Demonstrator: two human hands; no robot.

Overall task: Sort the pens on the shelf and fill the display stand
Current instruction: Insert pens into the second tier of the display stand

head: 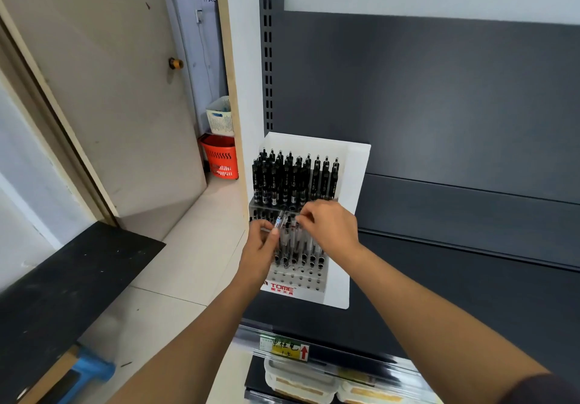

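A white tiered display stand [353, 184] with a red logo stands at the left end of a dark shelf [470, 278]. Several black pens [292, 177] fill its upper rows. Several clear pens [301, 246] stand in the lower rows, and the front holes hold none. My left hand [259, 253] pinches a clear pen [279, 220] between thumb and fingers, tilted over the lower rows. My right hand [329, 224] reaches over the same rows with its fingertips pinching the tops of the clear pens there.
A yellow price label [287, 348] sits on the shelf's front rail, with clear lidded boxes [301, 381] on the shelf below. To the left are a door [110, 90], an orange basket [221, 159], a white basket [219, 116] and a black board [62, 294].
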